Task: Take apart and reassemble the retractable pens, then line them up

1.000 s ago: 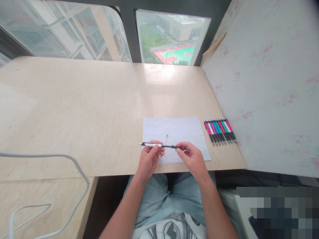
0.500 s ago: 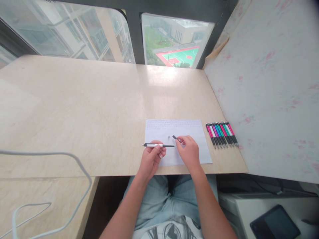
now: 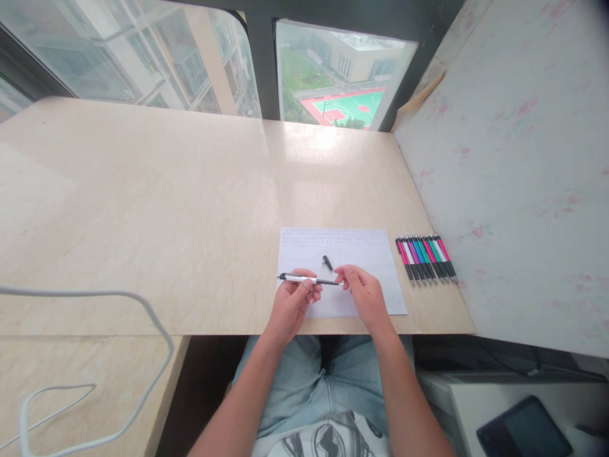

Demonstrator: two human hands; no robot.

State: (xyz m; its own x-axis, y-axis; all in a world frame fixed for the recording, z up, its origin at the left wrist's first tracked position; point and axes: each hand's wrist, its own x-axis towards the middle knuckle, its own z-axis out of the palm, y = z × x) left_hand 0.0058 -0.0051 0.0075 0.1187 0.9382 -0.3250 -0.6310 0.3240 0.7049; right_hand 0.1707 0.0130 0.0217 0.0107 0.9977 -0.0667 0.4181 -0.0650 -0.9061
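Note:
My left hand (image 3: pixel 297 300) is closed around a ballpoint pen (image 3: pixel 295 278) with a white barrel and a black clip end pointing left. A thin dark refill (image 3: pixel 327 282) sticks out of the barrel to the right. At the refill's tip, the thumb and fingers of my right hand (image 3: pixel 362 292) come together in a pinch. A short black pen grip section (image 3: pixel 327 263) lies on the sheet of paper (image 3: pixel 368 263), just beyond the refill. Handwriting fills the top lines of that sheet.
Several pens (image 3: pixel 425 259) in pink, white, purple, blue and green lie in a row right of the paper. A papered wall (image 3: pixel 518 190) bounds the table (image 3: pixel 166 203) on the right. A white cable (image 3: pixel 147 311) loops at the left. A dark tablet-like device (image 3: pixel 523 428) rests lower right.
My right hand has let go of the black grip section, which now lies on the paper, and has moved to the refill's tip. The small piece seen on the paper earlier no longer shows separately.

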